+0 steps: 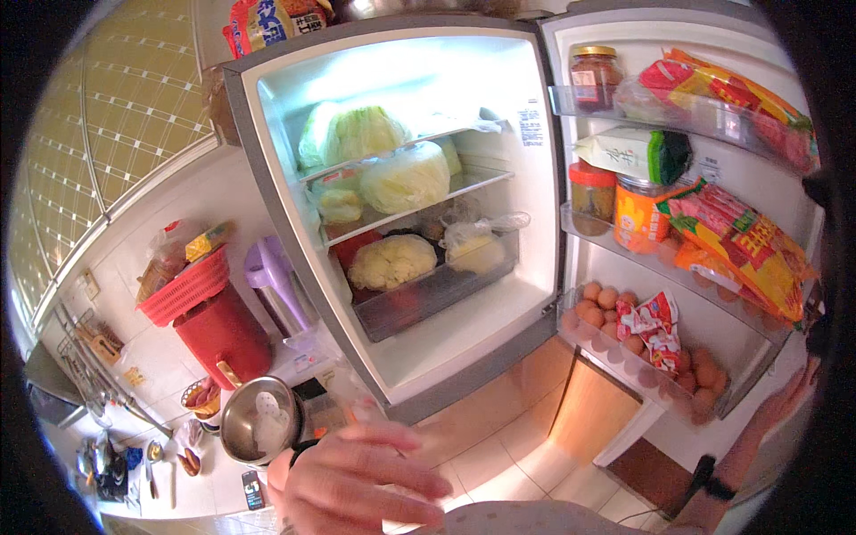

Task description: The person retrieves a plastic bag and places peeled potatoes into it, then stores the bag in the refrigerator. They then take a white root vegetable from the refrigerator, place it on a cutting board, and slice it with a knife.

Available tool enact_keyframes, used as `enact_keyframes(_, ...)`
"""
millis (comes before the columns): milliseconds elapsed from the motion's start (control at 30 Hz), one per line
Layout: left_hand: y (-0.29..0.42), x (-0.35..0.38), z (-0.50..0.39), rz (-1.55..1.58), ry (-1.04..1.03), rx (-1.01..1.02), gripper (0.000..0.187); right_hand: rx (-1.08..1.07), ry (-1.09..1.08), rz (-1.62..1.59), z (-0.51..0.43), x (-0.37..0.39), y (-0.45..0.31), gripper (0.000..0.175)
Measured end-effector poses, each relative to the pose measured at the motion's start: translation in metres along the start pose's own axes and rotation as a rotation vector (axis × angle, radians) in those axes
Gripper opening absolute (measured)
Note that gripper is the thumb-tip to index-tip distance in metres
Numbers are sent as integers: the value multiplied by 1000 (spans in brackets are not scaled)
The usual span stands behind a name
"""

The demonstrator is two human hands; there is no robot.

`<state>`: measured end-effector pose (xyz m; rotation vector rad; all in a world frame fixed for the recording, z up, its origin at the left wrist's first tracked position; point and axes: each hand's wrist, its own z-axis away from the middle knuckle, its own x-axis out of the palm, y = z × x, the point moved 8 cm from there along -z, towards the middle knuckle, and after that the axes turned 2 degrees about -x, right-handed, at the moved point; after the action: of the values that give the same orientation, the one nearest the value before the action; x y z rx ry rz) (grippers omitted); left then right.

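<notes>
In front of me an open refrigerator [401, 401] shows a cauliflower [393, 262] and a bagged pale food [473, 253] in its bottom drawer [428, 294]. Wrapped cabbages [405, 177] fill the shelves above. My left hand [364, 471], blurred by motion, is at the bottom centre with its fingers pointing right. It overlaps the edge of a steel bowl [261, 418] and a dark curved piece beside it; whether it grips anything is unclear. My right hand [796, 388] is by the outer edge of the refrigerator door [742, 267], its fingers partly lost at the dark rim.
Door racks hold eggs [702, 374], jars [594, 73] and bright food packets [742, 247]. At left, a counter [214, 488] bears a phone [253, 490], a red bucket [224, 334] under a red basket [187, 287], and a purple thermos jug [277, 287]. A wooden cabinet [595, 408] stands below the door.
</notes>
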<state>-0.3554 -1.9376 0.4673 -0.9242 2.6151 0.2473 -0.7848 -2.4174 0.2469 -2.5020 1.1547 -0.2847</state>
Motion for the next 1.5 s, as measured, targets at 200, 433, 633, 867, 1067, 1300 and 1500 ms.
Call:
enact_keyframes(200,-54,-27,56,-118,-170,-343,28,-434,-530,-569,79,47,-290,31)
enact_keyframes(433,-84,-66,109,-178,-205,-399,21,-797,-658,-881,101,154,-541,31)
enact_keyframes(633,-80,-103,124,-275,-173,-377,16,-926,-527,-916,109,239,-683,29)
enact_keyframes(867,-78,-135,145,-460,-200,-516,20,-1015,-404,-738,114,313,-778,34)
enact_keyframes(1067,-79,-144,159,-537,-183,-612,19,-1045,-518,-585,116,340,-798,32)
enact_keyframes(1300,-81,-137,151,-643,-226,-705,18,-1082,-187,-1104,75,274,-747,39)
enact_keyframes(1500,-83,-118,132,-773,-244,-645,20,-671,-497,-758,-4,342,-730,63)
